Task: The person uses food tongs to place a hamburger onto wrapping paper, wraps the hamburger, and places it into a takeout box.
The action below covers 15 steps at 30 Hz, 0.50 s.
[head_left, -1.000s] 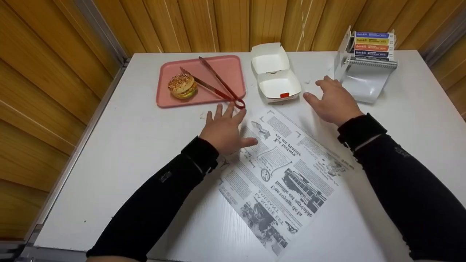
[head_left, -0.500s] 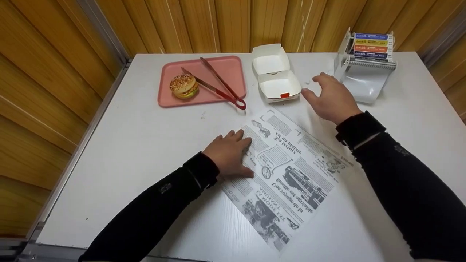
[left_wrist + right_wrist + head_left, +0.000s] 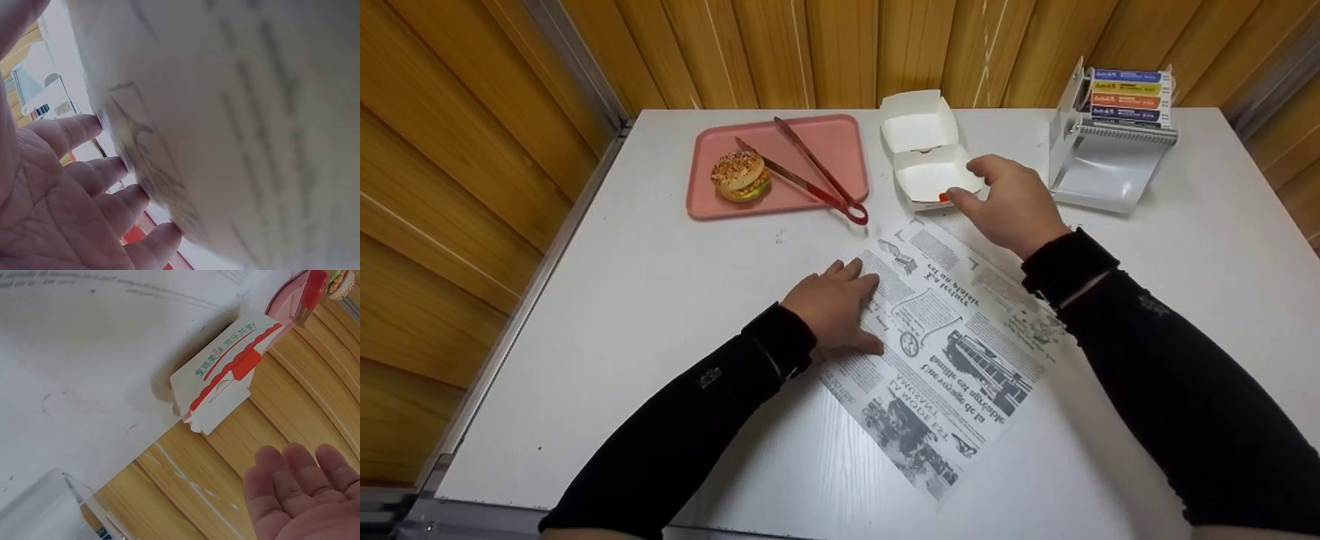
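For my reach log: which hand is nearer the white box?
Right. Right hand: at the right side of the white box. Left hand: farther, front-left, touching the printed paper.

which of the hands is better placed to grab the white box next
Probably right: the right hand is close to the white box; the left hand is farther off, at the edge of the printed paper.
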Each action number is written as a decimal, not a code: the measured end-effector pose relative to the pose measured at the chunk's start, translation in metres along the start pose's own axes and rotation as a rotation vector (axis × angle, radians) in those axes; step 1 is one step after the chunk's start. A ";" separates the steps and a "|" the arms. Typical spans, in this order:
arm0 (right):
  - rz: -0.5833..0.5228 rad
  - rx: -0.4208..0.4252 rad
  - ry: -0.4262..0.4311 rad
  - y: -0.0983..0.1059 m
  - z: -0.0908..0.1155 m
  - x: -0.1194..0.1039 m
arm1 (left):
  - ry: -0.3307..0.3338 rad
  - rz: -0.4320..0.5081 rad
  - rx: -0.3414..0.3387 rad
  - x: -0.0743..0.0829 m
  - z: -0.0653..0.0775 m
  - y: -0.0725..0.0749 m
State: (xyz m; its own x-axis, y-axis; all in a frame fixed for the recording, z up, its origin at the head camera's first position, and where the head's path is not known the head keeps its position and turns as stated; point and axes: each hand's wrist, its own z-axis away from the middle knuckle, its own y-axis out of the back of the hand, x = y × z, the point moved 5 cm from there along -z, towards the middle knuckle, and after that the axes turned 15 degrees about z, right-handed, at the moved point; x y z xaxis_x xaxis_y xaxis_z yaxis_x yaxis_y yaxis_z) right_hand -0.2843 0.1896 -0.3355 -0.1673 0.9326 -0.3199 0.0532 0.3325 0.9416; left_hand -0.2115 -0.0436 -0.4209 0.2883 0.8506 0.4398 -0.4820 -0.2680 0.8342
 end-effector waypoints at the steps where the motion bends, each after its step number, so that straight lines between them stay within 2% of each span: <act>1: -0.009 -0.003 0.006 -0.002 -0.002 -0.006 | 0.000 0.004 0.001 0.000 -0.001 0.001; 6: -0.041 -0.049 0.039 -0.019 -0.012 -0.038 | 0.005 0.007 0.021 -0.002 -0.005 0.007; 11: -0.016 -0.092 0.097 -0.038 -0.024 -0.071 | 0.007 0.017 0.024 -0.004 -0.010 0.010; 15: 0.004 -0.135 0.105 -0.055 -0.034 -0.089 | -0.015 0.014 0.033 -0.003 -0.014 0.012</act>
State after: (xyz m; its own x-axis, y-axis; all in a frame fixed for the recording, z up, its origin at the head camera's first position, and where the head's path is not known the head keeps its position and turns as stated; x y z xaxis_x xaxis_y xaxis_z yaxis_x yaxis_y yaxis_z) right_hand -0.3055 0.0841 -0.3551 -0.2693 0.9117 -0.3102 -0.0776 0.3005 0.9506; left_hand -0.2297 -0.0430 -0.4171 0.2938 0.8400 0.4562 -0.4584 -0.2950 0.8384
